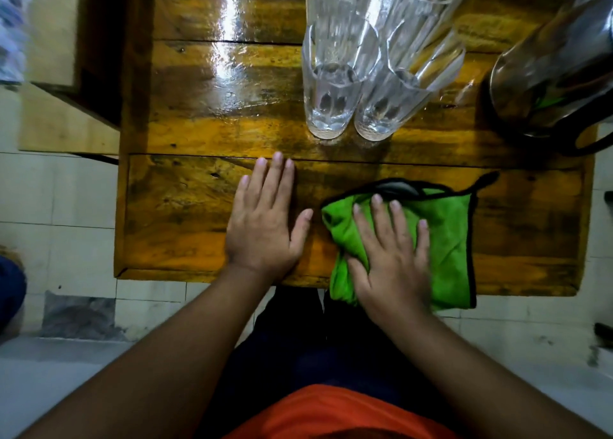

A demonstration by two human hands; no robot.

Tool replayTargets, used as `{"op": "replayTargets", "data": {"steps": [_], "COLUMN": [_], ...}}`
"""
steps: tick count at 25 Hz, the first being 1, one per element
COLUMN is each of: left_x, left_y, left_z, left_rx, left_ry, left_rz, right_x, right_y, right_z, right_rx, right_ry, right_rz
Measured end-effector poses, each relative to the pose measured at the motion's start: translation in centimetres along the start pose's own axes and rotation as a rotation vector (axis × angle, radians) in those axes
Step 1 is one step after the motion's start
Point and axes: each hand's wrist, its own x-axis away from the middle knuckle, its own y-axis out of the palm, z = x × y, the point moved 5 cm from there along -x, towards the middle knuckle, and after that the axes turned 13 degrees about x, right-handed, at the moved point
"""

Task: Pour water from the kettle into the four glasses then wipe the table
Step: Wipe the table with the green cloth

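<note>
The wooden surface (pixel 205 213) fills most of the view, its planks glossy and streaked with what looks like a wet sheen toward the far side. At the far right stands the steel kettle (pixel 550 73), its dark handle toward the near edge; nothing shows of what is in it.

Near the middle of the far side the four glasses (pixel 368 73) stand packed together, touching or nearly so. The two nearer ones appear to hold clear water, though the level is hard to read through the glass; the two farther ones are cut off by the top of the frame.

The green microfibre cloth (pixel 447 239) lies at the near edge, right of centre, part of it hanging over the rim.

The right hand (pixel 391 256) lies flat and spread on the cloth, pressing it down rather than gripping it. The left hand (pixel 265 226) rests open and palm-down on bare wood just beside the cloth, holding nothing.

Pouring seems finished, wiping is in hand. The main risk is a wide sweep toward the far side: the cloth or knuckles could knock the crowded glasses, and one tipping would likely take its neighbours and spill. The overhanging cloth could also slip off the rim.
</note>
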Motion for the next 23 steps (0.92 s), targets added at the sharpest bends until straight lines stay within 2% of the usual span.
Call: {"op": "replayTargets", "data": {"steps": [6, 12, 18, 23], "left_x": [-0.2, -0.2, -0.2, 0.5], "left_y": [-0.1, 0.2, 0.1, -2.0], "left_z": [0.1, 0.2, 0.0, -2.2], "left_rx": [0.036, 0.037, 0.087, 0.139], "left_ry": [0.003, 0.040, 0.035, 0.049], "left_rz": [-0.006, -0.012, 0.005, 0.054], "right_x": [-6.4, 0.2, -6.6, -2.2], "right_y": [-2.1, -0.5, -2.2, -0.9], "right_z": [-1.9, -3.3, -4.1, -5.3], "right_rx": [-0.046, -0.008, -0.039, -0.019], "right_ry": [0.120, 0.001, 0.135, 0.065], "right_rz": [0.046, -0.018, 0.044, 0.016]}}
